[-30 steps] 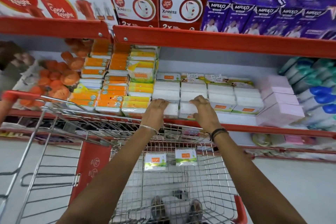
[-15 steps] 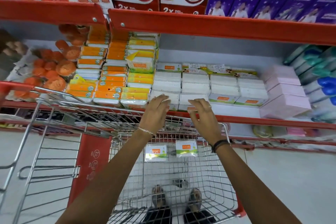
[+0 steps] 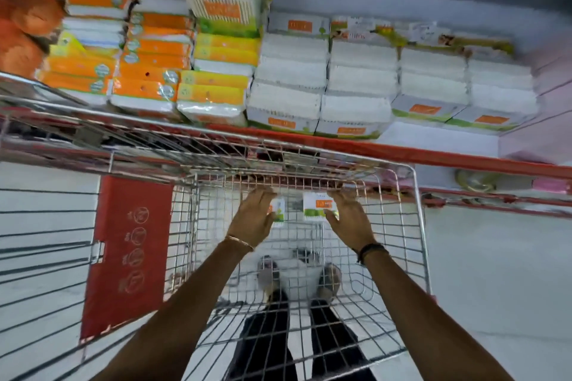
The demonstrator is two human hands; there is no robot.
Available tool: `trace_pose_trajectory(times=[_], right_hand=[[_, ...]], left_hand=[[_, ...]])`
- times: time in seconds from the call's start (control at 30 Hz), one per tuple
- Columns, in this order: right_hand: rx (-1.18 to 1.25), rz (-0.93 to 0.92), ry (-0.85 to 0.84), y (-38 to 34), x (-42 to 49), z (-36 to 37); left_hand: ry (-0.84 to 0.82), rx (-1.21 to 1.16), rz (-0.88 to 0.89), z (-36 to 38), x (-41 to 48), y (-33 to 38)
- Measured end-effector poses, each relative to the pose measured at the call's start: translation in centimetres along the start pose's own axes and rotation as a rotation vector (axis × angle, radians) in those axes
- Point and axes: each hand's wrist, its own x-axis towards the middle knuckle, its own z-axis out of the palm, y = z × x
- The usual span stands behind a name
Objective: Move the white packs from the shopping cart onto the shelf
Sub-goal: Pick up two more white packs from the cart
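Note:
Two white packs with orange and green labels stand at the far end of the wire shopping cart [image 3: 418, 226]. My left hand [image 3: 253, 216] reaches down over the left pack [image 3: 278, 212] and hides most of it. The fingers of my right hand [image 3: 351, 219] are spread at the right edge of the right pack [image 3: 315, 206], the thumb touching it. Neither pack is lifted. Above the cart, the shelf [image 3: 433, 155] carries stacks of the same white packs [image 3: 356, 83].
Orange and yellow packs [image 3: 148, 71] fill the shelf left of the white stacks, pink boxes [image 3: 551, 77] the right. A red panel [image 3: 127, 254] hangs on the cart's left side. My feet show through the cart's mesh floor.
Both hands have come away from the white stacks on the shelf and dropped into the cart onto the two packs. The view has tilted downward.

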Motion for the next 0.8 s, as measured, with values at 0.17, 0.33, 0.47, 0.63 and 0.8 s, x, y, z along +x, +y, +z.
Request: trace_pose_trajectory(times=[0.17, 0.33, 0.47, 0.63, 0.8], right_hand=[[-0.095, 0.023, -0.151, 1.7, 3.5, 2.9], [-0.216, 0.053, -0.213, 3.1, 6.3, 4.7], [-0.280, 0.045, -0.173, 3.3, 7.1, 5.2], [-0.302, 0.039, -0.073, 2.9, 5.9, 5.6], [-0.223, 0.031, -0.017, 2.0, 3.1, 5.0]], left_hand=[[-0.183, 0.047, -0.211, 3.9, 1.9, -3.0], [-0.334, 0.277, -0.215, 6.0, 3.5, -5.5], [-0.345, 0.291, -0.208, 6.5, 4.5, -6.1], [-0.325, 0.170, -0.251, 5.4, 3.9, -5.3], [-0.315, 0.081, -0.234, 3.9, 2.0, -3.3]])
